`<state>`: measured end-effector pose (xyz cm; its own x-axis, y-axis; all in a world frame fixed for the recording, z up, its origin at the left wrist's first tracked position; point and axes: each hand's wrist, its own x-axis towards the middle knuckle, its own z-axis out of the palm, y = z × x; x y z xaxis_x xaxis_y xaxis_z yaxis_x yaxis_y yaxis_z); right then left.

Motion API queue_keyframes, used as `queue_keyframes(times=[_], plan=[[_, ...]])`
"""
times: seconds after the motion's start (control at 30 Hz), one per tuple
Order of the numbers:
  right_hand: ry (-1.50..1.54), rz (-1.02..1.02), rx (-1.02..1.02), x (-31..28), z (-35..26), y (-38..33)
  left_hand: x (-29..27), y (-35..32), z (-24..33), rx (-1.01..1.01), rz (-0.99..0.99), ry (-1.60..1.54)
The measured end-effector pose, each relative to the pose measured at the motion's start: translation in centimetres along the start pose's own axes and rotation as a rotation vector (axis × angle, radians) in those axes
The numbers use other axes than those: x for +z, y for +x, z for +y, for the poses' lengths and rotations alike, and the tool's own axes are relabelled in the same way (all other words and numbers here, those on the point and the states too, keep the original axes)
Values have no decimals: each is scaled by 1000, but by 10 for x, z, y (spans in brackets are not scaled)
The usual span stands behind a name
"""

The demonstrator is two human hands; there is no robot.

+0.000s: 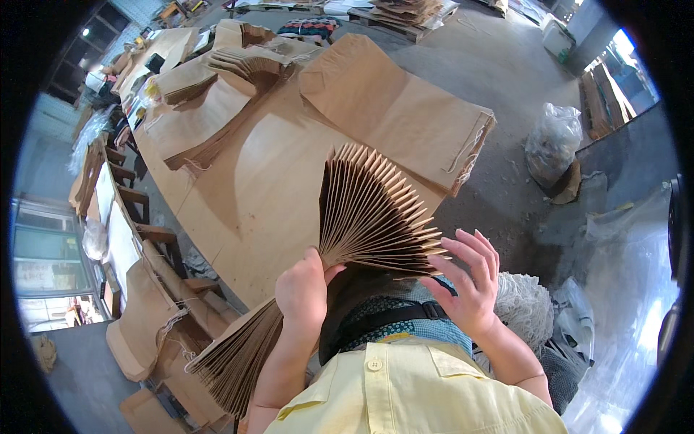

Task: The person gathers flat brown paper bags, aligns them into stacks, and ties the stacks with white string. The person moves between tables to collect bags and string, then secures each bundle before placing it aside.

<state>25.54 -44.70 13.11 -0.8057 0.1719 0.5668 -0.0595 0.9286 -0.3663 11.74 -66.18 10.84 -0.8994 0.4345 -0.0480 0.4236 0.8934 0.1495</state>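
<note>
A thick stack of brown paper sacks (369, 213) is spread like a fan in front of my body. My left hand (302, 288) is closed round the stack where its folds pinch together, thumb on top. Below that hand the other end of the sacks (242, 354) flares out beside my left forearm. My right hand (470, 278) is open, fingers spread and slightly curled, at the right edge of the fan. Its fingertips are close to the outermost folds; whether they touch I cannot tell.
On the wooden table (246, 239) lie a flat stack of sacks (405, 108) with white strings and more bundled sacks (210, 108). A clear plastic bag (553, 141) stands on the floor at right. A heap of white string (522, 307) is beside my right arm. Sacks (144, 311) hang at left.
</note>
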Motion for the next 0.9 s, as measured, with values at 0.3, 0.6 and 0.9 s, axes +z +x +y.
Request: queue_keyframes(times=[0.3, 0.6, 0.9], plan=[[-53, -2, -18, 7, -16, -3, -1, -2, -1, 35, -30, 30], [-83, -21, 6, 8, -20, 1, -3, -1, 0, 22, 16, -23], [-91, -10, -31, 17, -17, 1, -2, 0, 2, 16, 15, -33]])
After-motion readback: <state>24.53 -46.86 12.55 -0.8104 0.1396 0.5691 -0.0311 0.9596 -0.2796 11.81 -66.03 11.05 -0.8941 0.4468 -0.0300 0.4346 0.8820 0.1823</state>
